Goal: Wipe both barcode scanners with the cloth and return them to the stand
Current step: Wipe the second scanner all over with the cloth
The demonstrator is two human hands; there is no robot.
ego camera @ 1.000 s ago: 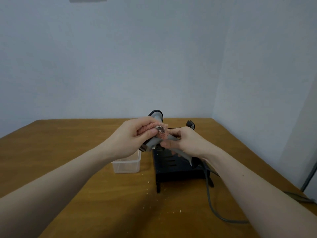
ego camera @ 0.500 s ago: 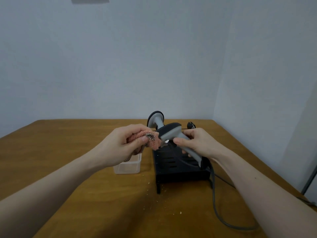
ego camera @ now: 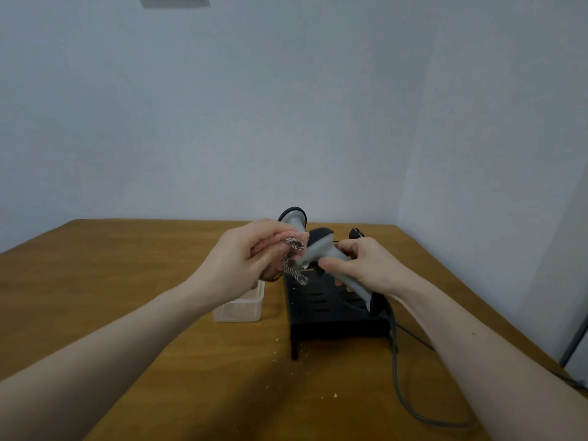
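Pale walls meet in a corner behind a wooden tabletop [ego camera: 127,281]. Above the black stand [ego camera: 331,310], the right hand [ego camera: 366,265] curls its fingers round the grey handle of a barcode scanner [ego camera: 321,249], its cable [ego camera: 410,405] trailing down to the wood. The left hand [ego camera: 245,259] pinches a bunched checked cloth [ego camera: 294,259] against the scanner's head. A second scanner [ego camera: 294,218] stands behind them, and a clear plastic box [ego camera: 241,308] sits just left of the stand.
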